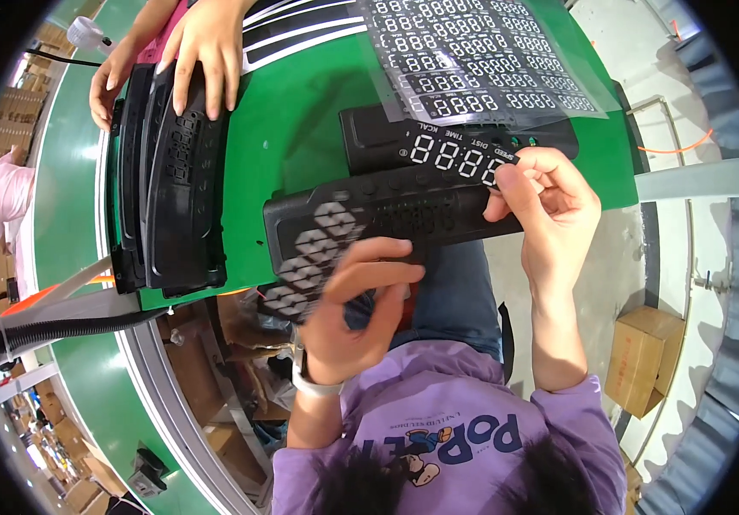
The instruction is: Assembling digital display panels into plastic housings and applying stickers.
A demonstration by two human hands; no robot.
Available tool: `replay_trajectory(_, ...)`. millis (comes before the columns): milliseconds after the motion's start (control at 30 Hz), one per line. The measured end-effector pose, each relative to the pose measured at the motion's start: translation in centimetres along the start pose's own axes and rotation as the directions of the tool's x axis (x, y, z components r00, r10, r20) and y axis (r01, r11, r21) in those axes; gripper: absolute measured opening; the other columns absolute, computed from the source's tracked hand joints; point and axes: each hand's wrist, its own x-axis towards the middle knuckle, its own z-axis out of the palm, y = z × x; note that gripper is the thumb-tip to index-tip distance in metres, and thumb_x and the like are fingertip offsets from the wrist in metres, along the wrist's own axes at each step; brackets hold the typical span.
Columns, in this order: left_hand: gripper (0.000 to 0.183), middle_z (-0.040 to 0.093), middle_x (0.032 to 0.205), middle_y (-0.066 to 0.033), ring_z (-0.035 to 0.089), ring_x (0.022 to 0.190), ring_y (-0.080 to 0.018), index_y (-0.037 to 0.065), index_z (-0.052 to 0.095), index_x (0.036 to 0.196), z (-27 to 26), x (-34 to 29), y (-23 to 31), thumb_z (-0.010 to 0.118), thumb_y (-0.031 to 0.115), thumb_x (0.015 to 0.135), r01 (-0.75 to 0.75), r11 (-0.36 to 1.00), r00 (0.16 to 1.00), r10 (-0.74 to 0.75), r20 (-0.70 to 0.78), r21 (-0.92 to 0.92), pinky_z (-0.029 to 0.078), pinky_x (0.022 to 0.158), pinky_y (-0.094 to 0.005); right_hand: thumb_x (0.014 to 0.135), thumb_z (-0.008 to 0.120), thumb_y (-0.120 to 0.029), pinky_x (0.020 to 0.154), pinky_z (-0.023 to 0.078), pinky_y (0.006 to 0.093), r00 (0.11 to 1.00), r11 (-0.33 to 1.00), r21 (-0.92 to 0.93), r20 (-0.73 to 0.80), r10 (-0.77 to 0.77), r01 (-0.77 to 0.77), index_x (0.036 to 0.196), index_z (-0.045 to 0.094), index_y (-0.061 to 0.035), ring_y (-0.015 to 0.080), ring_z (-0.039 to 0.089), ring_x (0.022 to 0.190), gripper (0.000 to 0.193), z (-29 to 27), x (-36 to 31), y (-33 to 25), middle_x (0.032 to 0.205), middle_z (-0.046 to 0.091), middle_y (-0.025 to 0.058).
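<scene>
My right hand (557, 219) pinches one end of a black display sticker (451, 161) with white digit segments between thumb and fingers. Below and left, my left hand (354, 319) is closed, thumb and forefinger tips meeting. A motion-blurred dark strip with whitish block shapes (311, 257) extends from behind it and appears to be in its grip; the exact hold is hidden. Under both hands lies a black plastic housing (301, 210) with a dark display window, at the table's near edge. Behind it sits a second black housing (365, 137), partly covered by the sticker.
A sheet of similar display stickers (481, 56) overlaps the far housing. Black-and-white strips (301, 33) lie beside it on the green table (254, 163). At left, a co-worker's hands (206, 51) touch upright black housings (182, 180). A cardboard box (644, 360) stands on the floor at right.
</scene>
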Motion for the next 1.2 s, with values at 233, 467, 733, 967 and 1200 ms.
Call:
replay_trajectory(233,0.072,0.052,0.134,-0.017,0.054,0.12,-0.0292,-0.001,0.054,0.127,-2.1,2.4,-1.7,0.086,0.02,0.066,0.143,0.988,0.987,-0.138,-0.08,0.06,0.036,0.104,-0.0471,0.085,0.065,0.007,0.051,0.049,0.0215,1.0,1.0,-0.01,0.008,0.021,-0.02,0.095,0.063,0.0034,0.0095,0.061,0.058,0.01,0.1,-0.2,-0.1,0.073,0.064,0.0058)
replay_trajectory(467,0.084,0.065,0.119,-0.0099,0.053,0.122,-0.0306,0.002,0.056,0.124,-1.2,1.6,-1.9,0.087,0.044,0.058,0.189,0.922,0.982,-0.168,-0.091,0.337,0.031,0.103,-0.0513,0.084,0.065,0.01,0.049,0.046,0.0199,0.996,0.996,-0.05,0.062,0.071,-0.068,0.093,0.064,0.0047,0.0092,0.06,0.057,0.01,0.7,-0.7,-1.1,0.071,0.062,0.0047)
replay_trajectory(733,0.089,0.058,0.12,-0.0132,0.058,0.107,-0.0217,-0.003,0.057,0.125,-0.4,1.2,-2.5,0.095,0.021,0.048,0.188,0.977,0.976,-0.173,-0.134,0.105,0.045,0.095,-0.033,0.081,0.066,0.012,0.045,0.04,0.0179,0.957,0.954,-0.169,0.112,0.267,-0.247,0.085,0.065,0.0043,0.0063,0.056,0.052,0.009,1.1,-1.7,-1.9,0.067,0.059,0.0019)
replay_trajectory(967,0.095,0.057,0.123,-0.0139,0.056,0.111,-0.0226,-0.003,0.056,0.126,-0.3,0.9,-2.6,0.095,0.023,0.044,0.22,0.972,0.97,-0.209,-0.125,0.081,0.044,0.097,-0.0342,0.08,0.067,0.012,0.044,0.04,0.0172,0.952,0.93,-0.259,0.085,0.292,-0.262,0.083,0.064,0.0043,0.0056,0.056,0.052,0.009,1.6,-2.0,-2.1,0.067,0.061,0.003)
replay_trajectory(1200,0.099,0.055,0.127,-0.0145,0.054,0.115,-0.0242,-0.003,0.054,0.128,-0.4,0.7,-2.7,0.095,0.022,0.042,0.214,0.976,0.97,-0.207,-0.13,0.042,0.042,0.1,-0.0348,0.078,0.067,0.014,0.044,0.039,0.0168,0.964,0.934,-0.281,0.085,0.253,-0.22,0.082,0.063,0.0052,0.0053,0.056,0.052,0.01,1.8,-2.2,-1.8,0.068,0.062,0.0036)
